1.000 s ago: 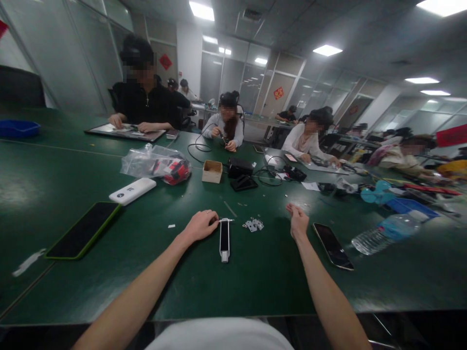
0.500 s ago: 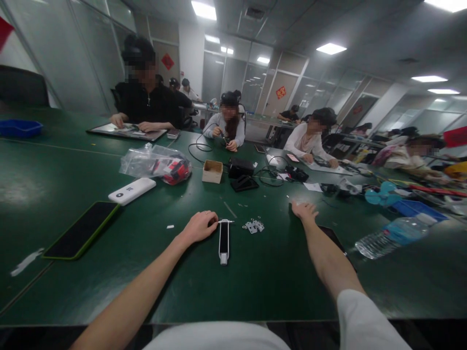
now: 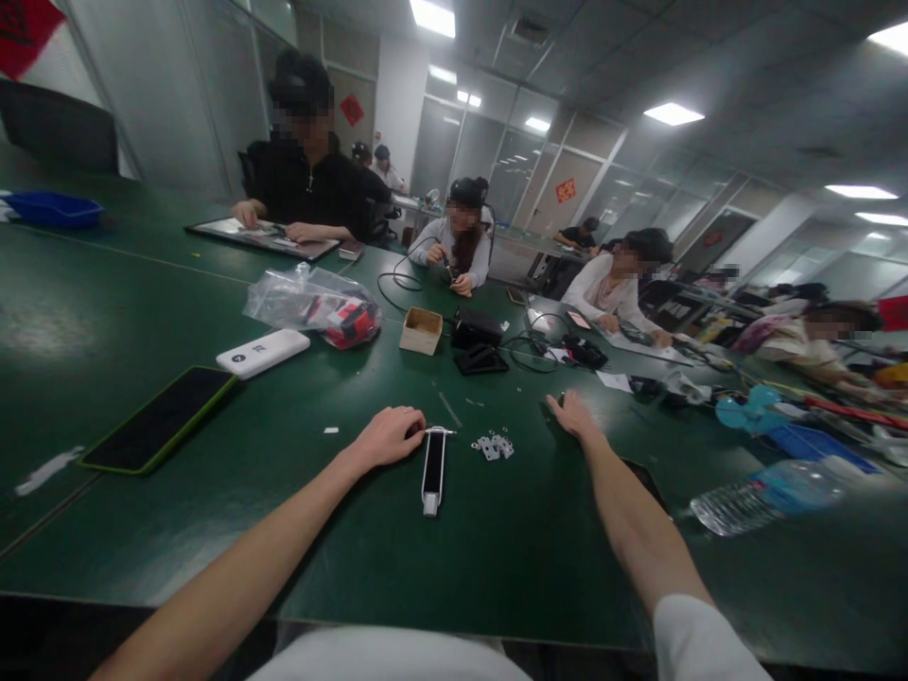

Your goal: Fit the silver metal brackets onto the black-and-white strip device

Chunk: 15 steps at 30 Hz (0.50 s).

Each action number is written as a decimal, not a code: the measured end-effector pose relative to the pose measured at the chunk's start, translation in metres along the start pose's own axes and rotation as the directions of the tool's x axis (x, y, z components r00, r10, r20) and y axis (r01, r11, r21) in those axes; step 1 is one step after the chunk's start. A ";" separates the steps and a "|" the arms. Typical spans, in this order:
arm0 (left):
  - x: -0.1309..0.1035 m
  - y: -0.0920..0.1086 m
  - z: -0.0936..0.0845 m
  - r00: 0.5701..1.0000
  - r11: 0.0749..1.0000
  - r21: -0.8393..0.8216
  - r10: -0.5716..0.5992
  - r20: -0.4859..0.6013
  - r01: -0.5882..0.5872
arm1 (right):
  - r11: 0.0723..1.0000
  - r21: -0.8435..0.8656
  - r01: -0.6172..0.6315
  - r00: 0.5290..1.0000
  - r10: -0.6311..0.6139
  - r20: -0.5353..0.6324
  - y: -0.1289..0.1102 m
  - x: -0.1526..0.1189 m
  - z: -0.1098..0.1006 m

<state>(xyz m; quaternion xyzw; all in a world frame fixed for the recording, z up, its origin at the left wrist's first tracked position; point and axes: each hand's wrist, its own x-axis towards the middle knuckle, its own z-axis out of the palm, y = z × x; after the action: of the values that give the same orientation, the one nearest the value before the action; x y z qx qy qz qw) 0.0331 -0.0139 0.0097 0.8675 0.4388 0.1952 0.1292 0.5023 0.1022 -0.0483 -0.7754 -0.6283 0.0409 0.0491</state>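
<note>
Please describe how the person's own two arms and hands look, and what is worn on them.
The left hand shows a thin ring on one finger, and its forearm is bare. The right hand shows no ring; its forearm is bare up to a short white sleeve.

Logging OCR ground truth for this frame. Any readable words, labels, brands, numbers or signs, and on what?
None can be read.
white power bank: dark round mark, too small to read.
red wall decorations: characters too blurred to read.
water bottle: blue label, print illegible.
red items in the plastic bag: print not legible.
Neither left hand nor right hand touches anything lettered.
</note>
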 end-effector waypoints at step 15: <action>-0.001 0.002 -0.002 1.000 1.000 -0.002 -0.014 0.009 0.014 | 0.963 0.048 0.264 0.963 -0.266 0.044 -0.043 -0.012 -0.004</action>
<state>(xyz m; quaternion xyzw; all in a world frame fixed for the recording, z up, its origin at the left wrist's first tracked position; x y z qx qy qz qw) 0.0330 -0.0154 0.0121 0.8651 0.4442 0.1907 0.1336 0.4581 0.0988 -0.0390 -0.6817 -0.7265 0.0664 0.0546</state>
